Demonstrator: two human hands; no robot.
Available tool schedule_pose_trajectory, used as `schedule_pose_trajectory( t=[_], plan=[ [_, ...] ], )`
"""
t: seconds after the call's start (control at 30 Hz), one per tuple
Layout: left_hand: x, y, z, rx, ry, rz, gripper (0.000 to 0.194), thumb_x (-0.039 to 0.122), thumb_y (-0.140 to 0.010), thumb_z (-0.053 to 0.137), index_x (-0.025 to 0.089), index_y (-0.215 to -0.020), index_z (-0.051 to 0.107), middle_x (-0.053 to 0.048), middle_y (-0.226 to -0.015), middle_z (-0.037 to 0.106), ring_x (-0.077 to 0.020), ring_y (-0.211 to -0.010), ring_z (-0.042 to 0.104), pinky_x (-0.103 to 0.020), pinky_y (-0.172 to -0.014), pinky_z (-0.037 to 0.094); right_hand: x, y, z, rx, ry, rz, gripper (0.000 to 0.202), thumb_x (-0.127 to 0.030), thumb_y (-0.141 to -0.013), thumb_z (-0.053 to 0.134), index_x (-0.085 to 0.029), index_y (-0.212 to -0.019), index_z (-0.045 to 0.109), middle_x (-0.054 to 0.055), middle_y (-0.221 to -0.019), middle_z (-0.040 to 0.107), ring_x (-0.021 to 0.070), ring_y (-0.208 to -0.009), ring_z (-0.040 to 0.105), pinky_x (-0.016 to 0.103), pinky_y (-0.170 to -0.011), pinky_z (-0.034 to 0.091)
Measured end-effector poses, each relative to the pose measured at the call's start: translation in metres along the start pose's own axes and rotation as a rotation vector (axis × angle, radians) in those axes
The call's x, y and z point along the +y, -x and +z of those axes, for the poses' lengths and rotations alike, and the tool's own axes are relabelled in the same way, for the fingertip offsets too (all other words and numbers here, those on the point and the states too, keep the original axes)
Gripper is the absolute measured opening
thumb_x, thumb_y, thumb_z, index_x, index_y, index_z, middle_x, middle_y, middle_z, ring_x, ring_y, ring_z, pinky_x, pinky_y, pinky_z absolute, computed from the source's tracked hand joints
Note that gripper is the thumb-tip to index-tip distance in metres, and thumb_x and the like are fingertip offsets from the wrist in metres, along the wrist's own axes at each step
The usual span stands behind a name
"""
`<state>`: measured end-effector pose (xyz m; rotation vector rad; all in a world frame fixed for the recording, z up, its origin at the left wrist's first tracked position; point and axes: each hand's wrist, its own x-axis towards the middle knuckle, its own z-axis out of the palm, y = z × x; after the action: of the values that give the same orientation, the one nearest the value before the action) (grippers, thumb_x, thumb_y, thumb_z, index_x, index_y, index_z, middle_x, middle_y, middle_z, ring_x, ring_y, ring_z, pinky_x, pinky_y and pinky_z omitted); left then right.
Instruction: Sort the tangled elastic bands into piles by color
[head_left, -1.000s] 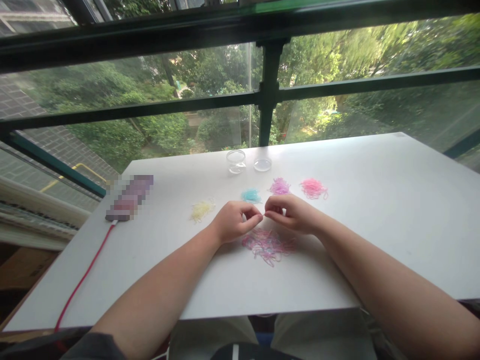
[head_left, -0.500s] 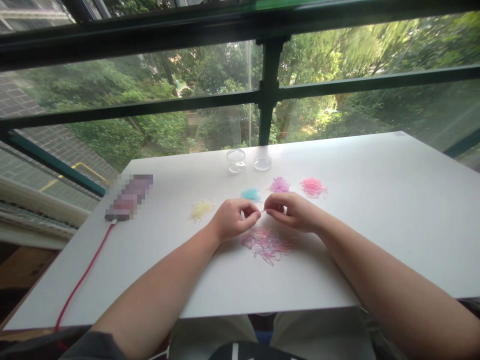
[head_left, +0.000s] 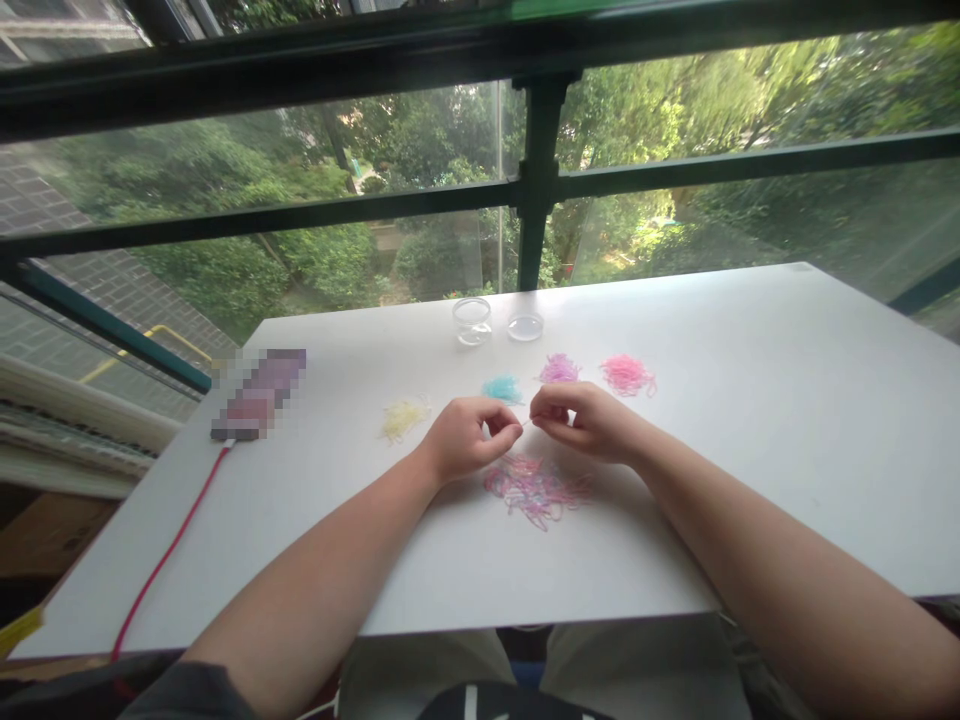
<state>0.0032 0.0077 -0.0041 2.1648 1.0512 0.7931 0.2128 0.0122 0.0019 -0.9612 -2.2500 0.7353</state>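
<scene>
Between my fingertips runs a thin pale rubber band point(head_left: 526, 422), a short stretch of it showing in the gap. My left hand point(head_left: 474, 436) pinches one end with thumb and forefinger; my right hand point(head_left: 581, 422) pinches the other, its remaining fingers curled in. Just below both hands lies a loose heap of mixed pink, purple and bluish rubber bands point(head_left: 536, 492). Beyond the hands are single-colour piles: yellow bands point(head_left: 403, 419), blue bands point(head_left: 501, 389), purple bands point(head_left: 559, 369) and pink bands point(head_left: 627, 375).
A clear round tub point(head_left: 472, 323) and its shallow clear lid point(head_left: 525, 327) stand at the back of the white table point(head_left: 780, 430). At the left lies a blurred-out phone-like device point(head_left: 259, 395) with a red cable point(head_left: 171, 552). Windows rise behind the table.
The gap between my fingertips is very slightly wider, the right hand having shifted a touch. The piles look the same.
</scene>
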Motion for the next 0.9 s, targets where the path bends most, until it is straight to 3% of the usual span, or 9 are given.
schedule_pose_trajectory(
  t=[0.3, 0.53, 0.9],
  plan=[
    [-0.0017, 0.0015, 0.001, 0.018, 0.039, 0.026, 0.013, 0.025, -0.075, 0.062, 0.015, -0.081, 0.067, -0.002, -0.074, 0.069, -0.0107, -0.064, 0.06, -0.022, -0.062, 0.046, -0.0012, -0.0001, -0.0013, 0.021, 0.008, -0.019, 0.007, -0.013, -0.078, 0.053, -0.016, -0.076, 0.058, 0.0, -0.064, 0.054, 0.0099, -0.057, 0.048, 0.022, -0.055, 0.039],
    [-0.0016, 0.001, 0.0013, 0.047, 0.05, 0.066, 0.025, 0.028, -0.072, 0.068, 0.015, -0.094, 0.066, -0.005, -0.085, 0.07, -0.0114, -0.065, 0.059, -0.024, -0.063, 0.048, -0.0026, -0.0002, -0.0006, 0.034, 0.018, -0.032, 0.008, -0.011, -0.077, 0.053, -0.016, -0.075, 0.058, -0.001, -0.062, 0.054, 0.0098, -0.057, 0.048, 0.022, -0.055, 0.038],
    [0.0027, 0.0003, 0.003, 0.066, 0.026, 0.039, 0.012, 0.023, -0.078, 0.06, 0.016, -0.075, 0.069, -0.001, -0.067, 0.068, -0.0092, -0.059, 0.057, -0.021, -0.06, 0.045, -0.0028, -0.0006, 0.0, -0.002, 0.043, -0.04, 0.012, -0.007, -0.074, 0.051, -0.017, -0.074, 0.058, 0.0, -0.065, 0.056, 0.011, -0.059, 0.049, 0.023, -0.056, 0.038]
  ],
)
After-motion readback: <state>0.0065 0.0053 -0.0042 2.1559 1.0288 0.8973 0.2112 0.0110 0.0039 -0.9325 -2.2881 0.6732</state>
